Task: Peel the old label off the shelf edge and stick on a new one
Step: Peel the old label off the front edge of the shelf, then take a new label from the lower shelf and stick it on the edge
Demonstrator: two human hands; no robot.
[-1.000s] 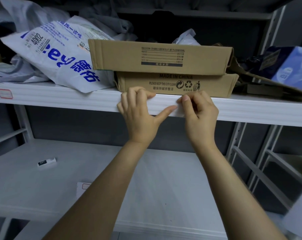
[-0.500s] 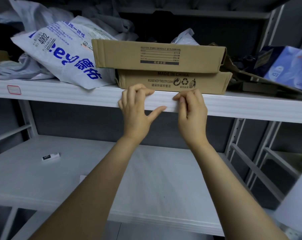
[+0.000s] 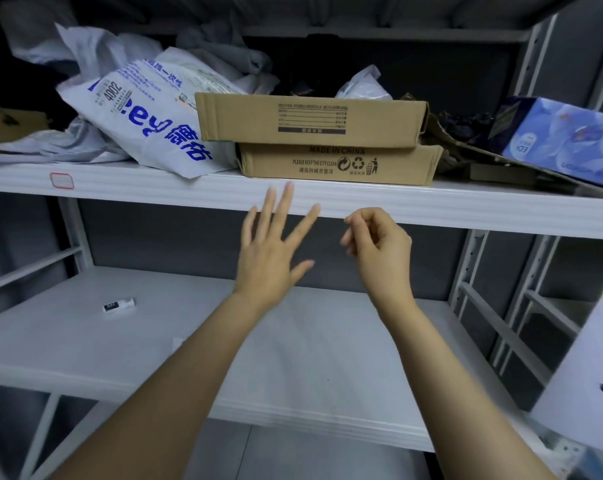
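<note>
Here the left hand (image 3: 268,251) is held up in front of the white shelf edge (image 3: 466,211). Its grip is wide, the fingers straight and spread, and it holds nothing. The fingertips overlap the edge in this view, but motion blur hides whether they touch it. Just to its right, the right hand (image 3: 379,247) hangs slightly below the same edge, apart from it. Its fingers are curled inward and the thumb is close to the forefinger. I cannot tell whether that narrow grip pinches anything.

A small red-bordered label (image 3: 61,180) sits flat on the shelf edge, well to the left of both hands. The stretch of edge directly above the hands looks plain white, and any white sticker there cannot be made out.

On the shelf above the edge, two flat cardboard boxes (image 3: 310,119) are stacked. A white plastic bag (image 3: 147,129) with blue print leans against them on the left. A blue tissue pack (image 3: 563,140) lies tilted on the right.

The lower shelf (image 3: 310,358) carries a small white object (image 3: 119,304) with a dark tag on its left part. A white paper sheet (image 3: 587,368) with a partly visible numeral stands at the lower right.
</note>
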